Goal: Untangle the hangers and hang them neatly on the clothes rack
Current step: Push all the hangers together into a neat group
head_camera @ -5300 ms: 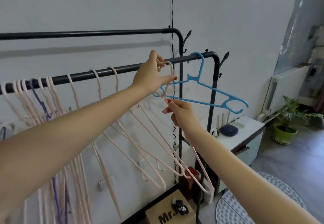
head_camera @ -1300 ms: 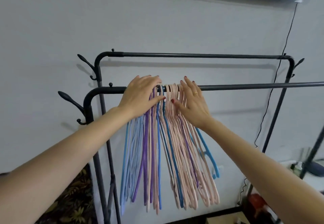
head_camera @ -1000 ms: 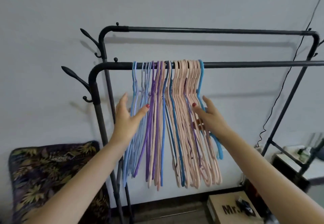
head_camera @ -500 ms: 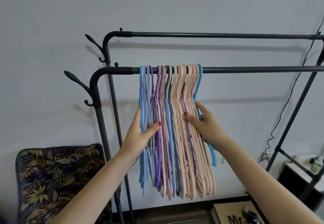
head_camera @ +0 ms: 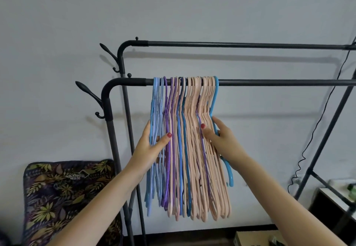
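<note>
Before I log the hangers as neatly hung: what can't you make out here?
- Head view: the hangers overlap too tightly to count or rule out tangles.
- The front rail runs off the right edge.
- The left hand and right hand cover the bundle's outer hangers.
- The box is cut by the bottom edge.

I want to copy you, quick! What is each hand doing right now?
Left hand: holds the light blue hangers, thumb in front, fingers behind.
Right hand: holds the pink hangers and bright blue hanger.

A leaf-patterned cushion [head_camera: 63, 197] leans against the white wall [head_camera: 173, 5].
</note>
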